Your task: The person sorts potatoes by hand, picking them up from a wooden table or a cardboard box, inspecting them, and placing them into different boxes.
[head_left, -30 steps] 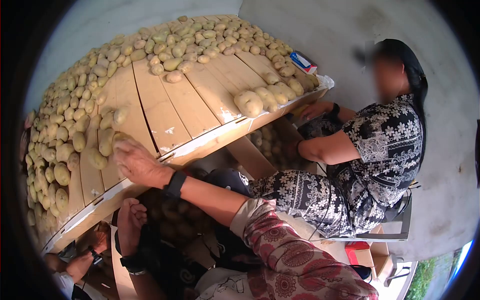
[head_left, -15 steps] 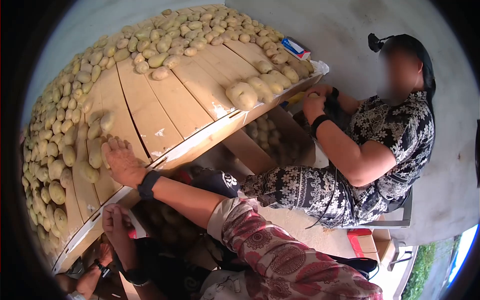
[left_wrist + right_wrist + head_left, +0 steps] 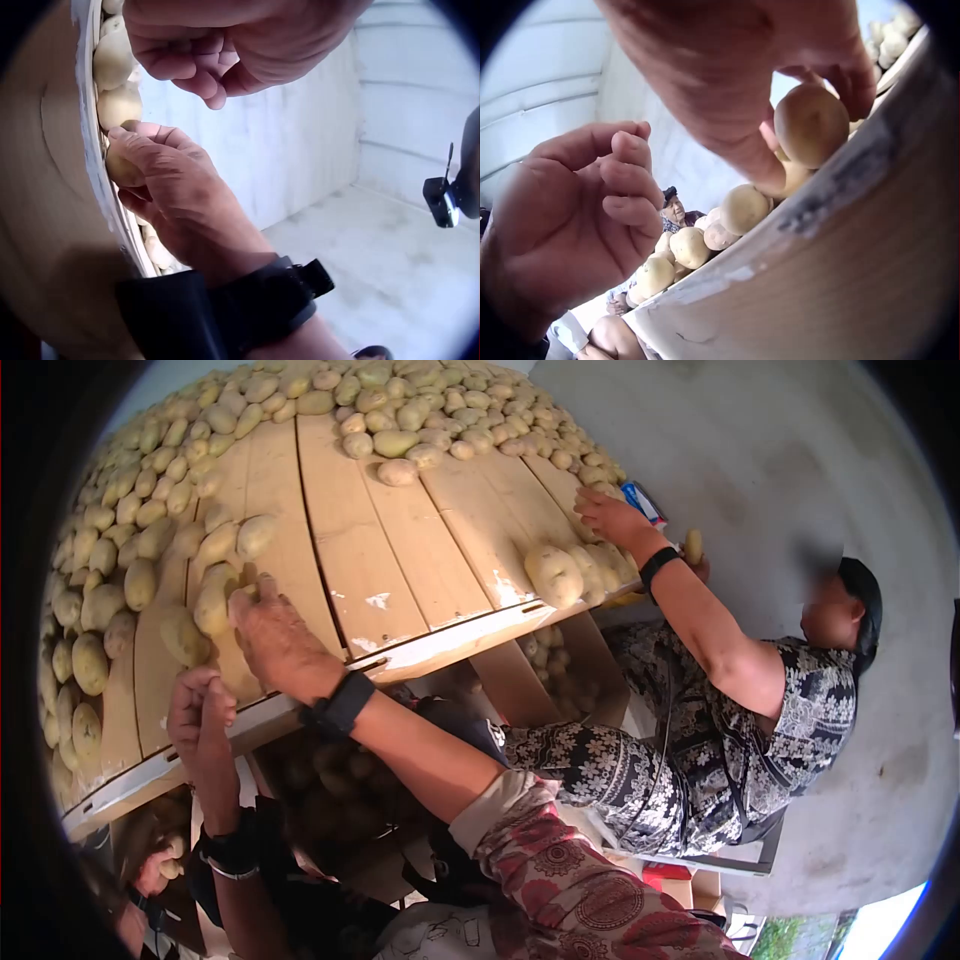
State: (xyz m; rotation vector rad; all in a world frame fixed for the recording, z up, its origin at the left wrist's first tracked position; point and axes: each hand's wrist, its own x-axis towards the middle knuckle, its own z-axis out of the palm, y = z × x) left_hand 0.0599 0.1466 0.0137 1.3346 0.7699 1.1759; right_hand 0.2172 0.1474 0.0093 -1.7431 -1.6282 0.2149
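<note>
Near the table's edge my right hand [image 3: 285, 645] grips a yellowish potato [image 3: 811, 124], its thumb and fingers on either side of it. The left wrist view also shows this potato [image 3: 124, 166] in the right hand [image 3: 184, 176], right by the rim. My left hand [image 3: 200, 715] is raised beside the table edge, fingers loosely curled and nothing in them; its palm [image 3: 577, 217] faces the right wrist camera. A few large potatoes [image 3: 183, 636] lie just beyond both hands.
Many potatoes [image 3: 430, 415] cover the back and left of the wooden slatted table [image 3: 365, 570]. Across the corner another person [image 3: 740, 710] reaches over a row of large potatoes [image 3: 553, 575] near a blue box [image 3: 643, 503]. More potatoes [image 3: 545, 650] lie below the table.
My right hand has gone from lying flat over the potatoes to gripping one. My left hand has risen toward the table edge. The other person's arm now extends over the table.
</note>
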